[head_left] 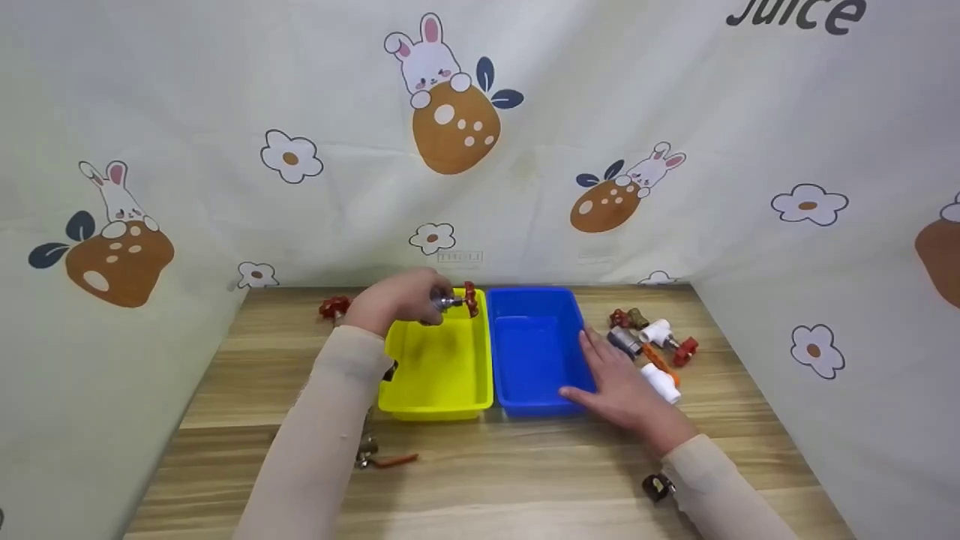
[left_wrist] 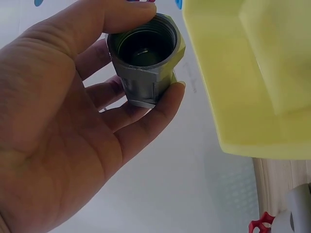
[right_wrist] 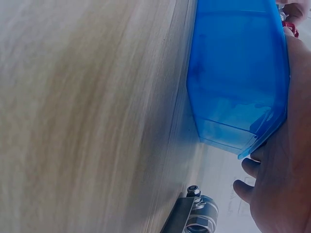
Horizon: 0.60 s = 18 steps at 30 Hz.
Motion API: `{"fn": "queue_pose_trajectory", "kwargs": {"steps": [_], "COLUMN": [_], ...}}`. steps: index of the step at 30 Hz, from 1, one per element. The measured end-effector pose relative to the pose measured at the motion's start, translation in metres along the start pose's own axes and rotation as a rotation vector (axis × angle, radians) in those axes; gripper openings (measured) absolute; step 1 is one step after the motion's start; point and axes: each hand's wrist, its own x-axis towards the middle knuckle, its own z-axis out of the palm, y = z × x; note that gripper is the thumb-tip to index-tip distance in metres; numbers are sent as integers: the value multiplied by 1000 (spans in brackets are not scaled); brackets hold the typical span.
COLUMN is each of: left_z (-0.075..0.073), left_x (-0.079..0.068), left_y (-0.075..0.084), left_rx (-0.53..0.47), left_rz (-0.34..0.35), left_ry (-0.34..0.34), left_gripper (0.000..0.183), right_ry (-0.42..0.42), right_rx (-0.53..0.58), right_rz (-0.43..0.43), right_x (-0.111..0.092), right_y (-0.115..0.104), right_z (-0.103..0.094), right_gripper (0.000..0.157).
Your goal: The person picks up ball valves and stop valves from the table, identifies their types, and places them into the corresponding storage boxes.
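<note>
My left hand [head_left: 401, 296] grips a metal valve [head_left: 448, 303] above the far part of the yellow bin [head_left: 439, 413]. The valve's red handwheel [head_left: 471, 299] points to the right, past the fingertips. In the left wrist view, thumb and fingers curl round the grey valve body [left_wrist: 138, 80], whose threaded round mouth faces the camera. Beside the yellow bin stands the blue bin [head_left: 536, 409], with nothing visible in it. My right hand [head_left: 619, 382] rests on the blue bin's right rim, fingers extended and thumb apart.
Right of the blue bin lies a group of valves and fittings, among them a white fitting [head_left: 660, 382] and an orange lever [head_left: 660, 364]. Left of the yellow bin are a red-handled valve [head_left: 334, 307] and an orange-lever valve [head_left: 391, 460]. A patterned curtain [head_left: 525, 187] stands behind.
</note>
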Motion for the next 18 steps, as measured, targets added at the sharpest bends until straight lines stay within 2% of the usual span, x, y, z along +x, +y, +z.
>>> {"fn": "queue_pose_trajectory", "kwargs": {"steps": [10,18], "left_z": [1,4], "left_x": [8,19], "left_y": [5,0], "left_rx": [-11,-19], "left_rz": [-14,-16], "left_ry": [-6,-8], "left_gripper": [50,49], "right_ry": [18,16], "right_rx": [-1,-11], "right_rz": [-15,-28], "right_x": [0,0], "right_y": [0,1], "right_z": [1,0], "right_gripper": [112,114]}}
